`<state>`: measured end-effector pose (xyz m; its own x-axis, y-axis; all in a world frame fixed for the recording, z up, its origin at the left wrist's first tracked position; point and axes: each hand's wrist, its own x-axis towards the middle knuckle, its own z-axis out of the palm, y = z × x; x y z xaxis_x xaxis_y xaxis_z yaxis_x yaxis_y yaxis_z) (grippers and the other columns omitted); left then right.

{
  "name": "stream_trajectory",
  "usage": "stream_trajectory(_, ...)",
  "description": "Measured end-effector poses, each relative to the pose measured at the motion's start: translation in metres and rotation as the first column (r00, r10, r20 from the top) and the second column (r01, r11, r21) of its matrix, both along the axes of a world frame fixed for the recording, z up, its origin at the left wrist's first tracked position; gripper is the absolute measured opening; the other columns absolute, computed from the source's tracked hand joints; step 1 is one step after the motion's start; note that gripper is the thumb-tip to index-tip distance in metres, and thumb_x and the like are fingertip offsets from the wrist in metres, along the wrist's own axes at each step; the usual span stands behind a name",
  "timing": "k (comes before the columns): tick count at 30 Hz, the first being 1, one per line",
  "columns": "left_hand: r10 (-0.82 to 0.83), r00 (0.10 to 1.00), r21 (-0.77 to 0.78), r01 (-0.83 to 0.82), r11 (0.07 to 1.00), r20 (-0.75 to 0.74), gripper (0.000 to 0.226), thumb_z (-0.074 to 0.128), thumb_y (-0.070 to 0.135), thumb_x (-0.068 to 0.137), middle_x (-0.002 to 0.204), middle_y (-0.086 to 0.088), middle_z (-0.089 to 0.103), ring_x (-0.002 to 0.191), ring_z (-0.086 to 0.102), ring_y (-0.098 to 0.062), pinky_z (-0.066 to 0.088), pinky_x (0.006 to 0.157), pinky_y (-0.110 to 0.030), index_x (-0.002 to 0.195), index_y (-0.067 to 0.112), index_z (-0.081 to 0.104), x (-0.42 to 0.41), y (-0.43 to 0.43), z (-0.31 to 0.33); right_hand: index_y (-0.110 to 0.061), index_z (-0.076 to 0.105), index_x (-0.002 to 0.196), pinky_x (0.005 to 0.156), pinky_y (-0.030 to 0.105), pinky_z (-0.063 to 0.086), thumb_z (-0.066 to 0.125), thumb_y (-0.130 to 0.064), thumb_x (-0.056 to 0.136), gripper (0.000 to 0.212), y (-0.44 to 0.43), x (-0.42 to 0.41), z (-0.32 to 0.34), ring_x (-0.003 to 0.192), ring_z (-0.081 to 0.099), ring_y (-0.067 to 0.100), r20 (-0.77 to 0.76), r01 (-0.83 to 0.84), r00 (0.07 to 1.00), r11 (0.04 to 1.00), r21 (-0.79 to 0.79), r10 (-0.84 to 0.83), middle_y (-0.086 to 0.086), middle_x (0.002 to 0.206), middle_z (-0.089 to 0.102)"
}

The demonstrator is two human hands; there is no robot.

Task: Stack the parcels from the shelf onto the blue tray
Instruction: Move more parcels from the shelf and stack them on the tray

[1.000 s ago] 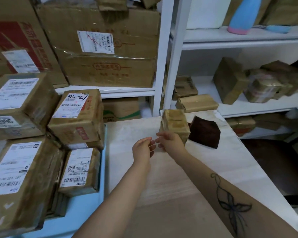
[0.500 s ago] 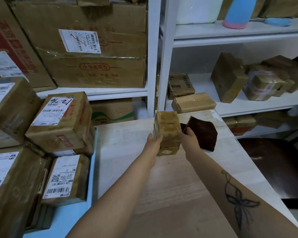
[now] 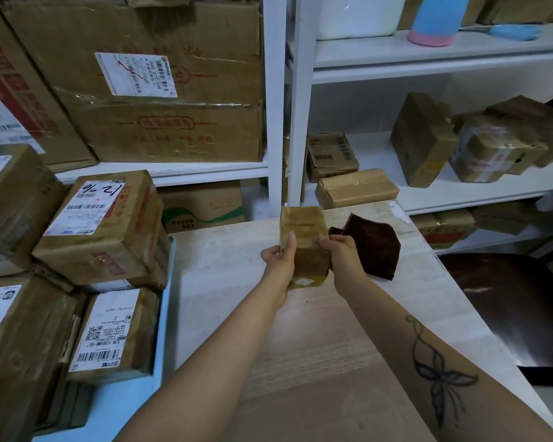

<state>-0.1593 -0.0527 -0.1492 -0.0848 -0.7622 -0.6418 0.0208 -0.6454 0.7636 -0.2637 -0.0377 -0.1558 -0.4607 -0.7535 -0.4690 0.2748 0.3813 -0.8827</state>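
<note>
Centre of the frame: both hands are holding a small parcel (image 3: 304,228) wrapped in brown tape, upright and lifted above the pale wooden table (image 3: 300,346). The left hand (image 3: 280,261) is gripping its left side, thumb lying along the near face. The right hand (image 3: 340,253) is curling round its right side. A dark brown cloth (image 3: 375,247) is lying on the table just behind the right hand.

Left of the frame: the blue tray (image 3: 122,400) is sitting beside the table and is carrying a pile of labelled cartons. A carton marked "12" by hand (image 3: 103,224) is resting tilted on top of a carton with a barcode label (image 3: 115,333). Larger cartons are crowding the frame's left edge.

Right of the frame: the white shelf (image 3: 444,193) is holding further parcels. A flat parcel (image 3: 356,188) is lying near its front edge, a taller parcel (image 3: 423,141) is standing tilted behind it, and a tape-wrapped bundle (image 3: 489,154) is sitting further right. On the board above, a blue and pink bottle (image 3: 438,17) is standing.

Upper left: a large carton (image 3: 160,84) is filling a second shelf bay.
</note>
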Motion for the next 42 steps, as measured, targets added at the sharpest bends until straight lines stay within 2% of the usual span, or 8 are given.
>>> stream_trajectory(3,0.061,0.991,-0.010,-0.062,0.998,-0.117,0.053,0.059,0.034,0.089,0.118,-0.010,0.048,0.102,0.054,-0.026,0.053,0.088,-0.037,0.129,0.026,0.025,0.011,0.004,0.001,-0.013,0.046,0.110,0.074,0.033,0.047,0.059,-0.009,0.086,0.028,0.001,0.000,0.006,0.093,0.054,0.021,0.047,0.005,0.999,0.999,-0.037,-0.004,0.011,0.111,0.054)
stream_trajectory(9,0.017,0.940,-0.115,-0.060,0.992,-0.340,0.029,0.056,0.011,0.087,0.110,-0.010,0.057,0.099,0.057,-0.025,0.051,0.089,-0.044,0.116,0.014,0.049,0.058,0.012,-0.001,-0.025,0.026,0.145,0.099,0.039,0.036,0.062,-0.034,0.088,0.068,0.006,-0.006,0.017,0.132,0.037,0.029,0.153,-0.085,0.983,0.990,-0.116,0.102,0.005,0.144,0.036)
stream_trajectory(15,-0.087,0.912,-0.251,-0.019,0.968,-0.402,0.036,0.061,0.014,0.072,0.097,-0.005,0.065,0.092,0.058,-0.020,0.045,0.082,-0.031,0.107,0.010,0.058,0.110,0.018,-0.007,-0.024,0.054,0.122,0.101,0.041,0.037,0.059,-0.045,0.083,0.045,0.014,-0.002,0.020,0.119,0.050,0.025,0.139,-0.454,0.874,0.884,-0.112,0.466,0.000,0.125,0.055)
stream_trajectory(21,-0.186,0.926,-0.342,0.067,0.937,-0.329,0.048,0.067,0.011,0.060,0.103,-0.006,0.064,0.093,0.058,-0.021,0.041,0.086,-0.032,0.108,0.015,0.062,0.148,0.024,-0.003,-0.015,0.057,0.124,0.105,0.047,0.041,0.061,-0.044,0.074,0.058,0.018,0.020,0.020,0.117,0.054,0.031,0.155,-0.583,0.787,0.802,-0.130,0.597,0.012,0.124,0.059)
stream_trajectory(26,0.023,0.931,-0.272,-0.130,0.953,-0.365,0.051,0.068,0.006,0.072,0.098,-0.008,0.059,0.086,0.058,-0.018,0.044,0.079,-0.027,0.118,0.022,0.053,0.160,0.033,0.004,-0.024,0.062,0.113,0.096,0.044,0.048,0.072,-0.032,0.071,0.043,0.020,0.049,0.027,0.109,0.057,0.024,0.131,-0.614,0.768,0.779,-0.125,0.627,0.003,0.112,0.062)
stream_trajectory(31,-0.017,0.994,-0.213,-0.007,0.977,-0.111,0.075,0.067,0.035,0.081,0.122,0.002,0.059,0.107,0.058,-0.015,0.042,0.100,-0.046,0.143,0.032,0.024,0.166,0.047,0.006,-0.032,0.044,0.137,0.091,0.045,0.049,0.071,-0.020,0.078,0.066,0.021,0.069,0.028,0.113,0.052,0.026,0.151,-0.497,0.845,0.857,-0.133,0.514,0.004,0.124,0.054)
stream_trajectory(39,-0.012,0.985,-0.252,-0.032,0.967,-0.173,0.070,0.070,0.013,0.079,0.112,0.000,0.066,0.095,0.067,-0.013,0.053,0.079,-0.031,0.140,0.026,0.039,0.184,0.055,0.007,-0.042,0.025,0.144,0.100,0.041,0.035,0.058,-0.013,0.090,0.071,0.025,0.084,0.036,0.101,0.048,0.016,0.098,-0.561,0.809,0.811,-0.169,0.580,-0.014,0.105,0.046)
stream_trajectory(42,-0.002,0.989,-0.261,-0.037,0.965,-0.150,0.063,0.070,0.017,0.080,0.113,0.001,0.066,0.095,0.066,-0.012,0.051,0.078,-0.029,0.138,0.026,0.044,0.192,0.055,0.007,-0.037,0.035,0.141,0.103,0.044,0.037,0.062,-0.020,0.087,0.063,0.026,0.092,0.032,0.114,0.047,0.024,0.073,-0.559,0.815,0.814,-0.159,0.574,-0.004,0.119,0.048)
